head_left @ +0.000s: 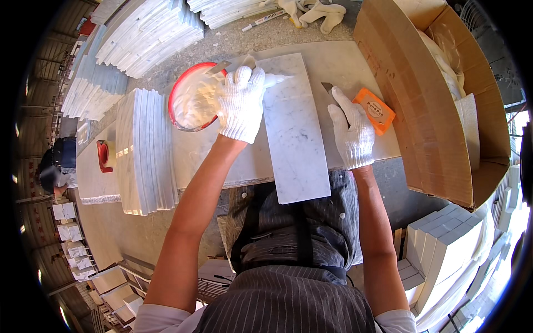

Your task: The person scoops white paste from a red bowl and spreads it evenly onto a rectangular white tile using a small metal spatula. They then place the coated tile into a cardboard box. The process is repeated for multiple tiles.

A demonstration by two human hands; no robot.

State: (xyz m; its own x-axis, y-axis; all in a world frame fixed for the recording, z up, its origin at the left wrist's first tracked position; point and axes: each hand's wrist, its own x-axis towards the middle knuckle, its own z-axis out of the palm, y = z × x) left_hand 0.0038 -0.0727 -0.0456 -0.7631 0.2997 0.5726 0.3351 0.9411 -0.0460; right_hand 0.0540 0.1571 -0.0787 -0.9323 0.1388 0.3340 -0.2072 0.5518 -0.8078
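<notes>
My left hand [241,105], in a white knit glove, is closed beside a red-rimmed bowl [173,105] of white paste. From its fingers a white tapered nozzle [277,79] points right over a pale grey-veined marble tile [297,133]; the rest of that item is hidden. A metal scraper blade [219,67] shows over the bowl's edge, next to the same fingers. My right hand [353,136], also gloved, is right of the tile with its index finger stretched along a small dark blade [326,86]; its handle is hidden in the hand. An orange packet [376,111] lies beside it.
Stone slabs stand stacked at left [145,152] and far left [150,39]. A large open cardboard box [411,94] borders the right side. A marker [264,20] and spare gloves [319,14] lie at the back. A red tape dispenser [104,156] sits left; another person [58,164] is beyond.
</notes>
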